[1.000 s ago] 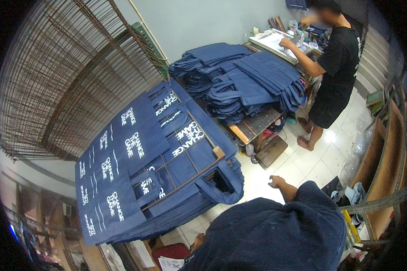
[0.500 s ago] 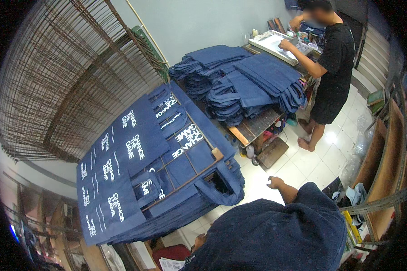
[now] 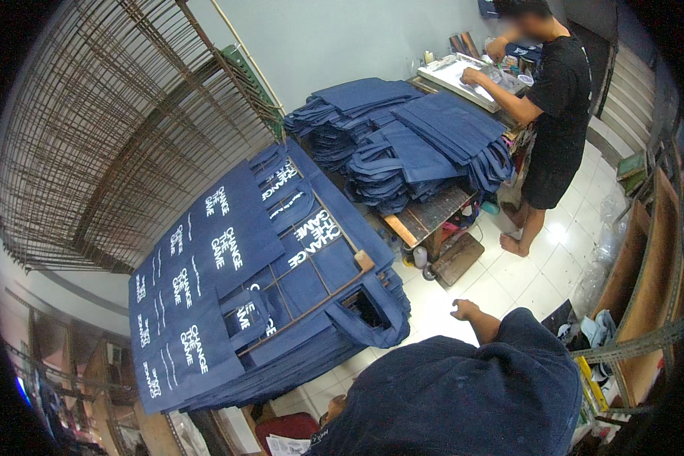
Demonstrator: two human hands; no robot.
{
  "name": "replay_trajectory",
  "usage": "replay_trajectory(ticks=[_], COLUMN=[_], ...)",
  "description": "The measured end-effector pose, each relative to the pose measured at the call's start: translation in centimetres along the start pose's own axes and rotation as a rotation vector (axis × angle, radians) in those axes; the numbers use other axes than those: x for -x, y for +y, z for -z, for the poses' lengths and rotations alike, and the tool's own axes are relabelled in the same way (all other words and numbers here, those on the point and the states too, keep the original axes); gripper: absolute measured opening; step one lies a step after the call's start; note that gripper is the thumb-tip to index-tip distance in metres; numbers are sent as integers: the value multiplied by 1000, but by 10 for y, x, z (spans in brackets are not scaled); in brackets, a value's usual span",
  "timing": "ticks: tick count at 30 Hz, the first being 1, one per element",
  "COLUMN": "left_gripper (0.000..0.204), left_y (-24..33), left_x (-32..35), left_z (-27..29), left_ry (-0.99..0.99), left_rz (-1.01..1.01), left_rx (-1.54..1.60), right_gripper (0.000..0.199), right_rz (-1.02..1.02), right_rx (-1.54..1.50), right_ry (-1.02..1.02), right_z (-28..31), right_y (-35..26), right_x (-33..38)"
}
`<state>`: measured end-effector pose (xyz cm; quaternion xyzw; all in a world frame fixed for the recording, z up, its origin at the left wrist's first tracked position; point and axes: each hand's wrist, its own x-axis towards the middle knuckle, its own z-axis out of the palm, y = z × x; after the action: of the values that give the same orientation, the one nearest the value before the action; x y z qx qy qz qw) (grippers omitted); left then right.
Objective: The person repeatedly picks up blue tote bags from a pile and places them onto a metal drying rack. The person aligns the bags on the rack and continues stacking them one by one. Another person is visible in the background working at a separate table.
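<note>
Hanging over the tiled floor (image 3: 536,285) right of lower centre, the right hand (image 3: 470,310) has bent fingers and nothing visible in it; how tightly they close I cannot tell. The left hand (image 3: 333,408), mostly hidden by the dark shirt (image 3: 463,395), is unreadable too. At left, printed navy bags (image 3: 232,289) lie flat, likely keeping the print unsmudged. Raised wire racks (image 3: 129,137), upper left, seemingly leave them accessible. Unprinted-looking bags (image 3: 444,125) pile on the bench (image 3: 452,209), upper centre.

left hand (image 3: 335,407) mostly behind shirt (image 3: 463,399)
</note>
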<state>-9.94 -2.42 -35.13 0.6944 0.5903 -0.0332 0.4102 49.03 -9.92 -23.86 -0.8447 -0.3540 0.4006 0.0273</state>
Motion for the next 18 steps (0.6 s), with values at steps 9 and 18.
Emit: replay_trajectory(ticks=[9, 18], left_gripper=[39, 37], left_y=[0, 2], left_x=[3, 7], left_z=[-9, -4], left_ry=[5, -3], left_rz=[-74, -64], left_rx=[26, 26], right_gripper=[51, 51], right_rz=[31, 5], right_rx=[45, 50], right_ry=[21, -18], right_z=[-6, -3], right_y=[3, -4], right_x=[-4, 2])
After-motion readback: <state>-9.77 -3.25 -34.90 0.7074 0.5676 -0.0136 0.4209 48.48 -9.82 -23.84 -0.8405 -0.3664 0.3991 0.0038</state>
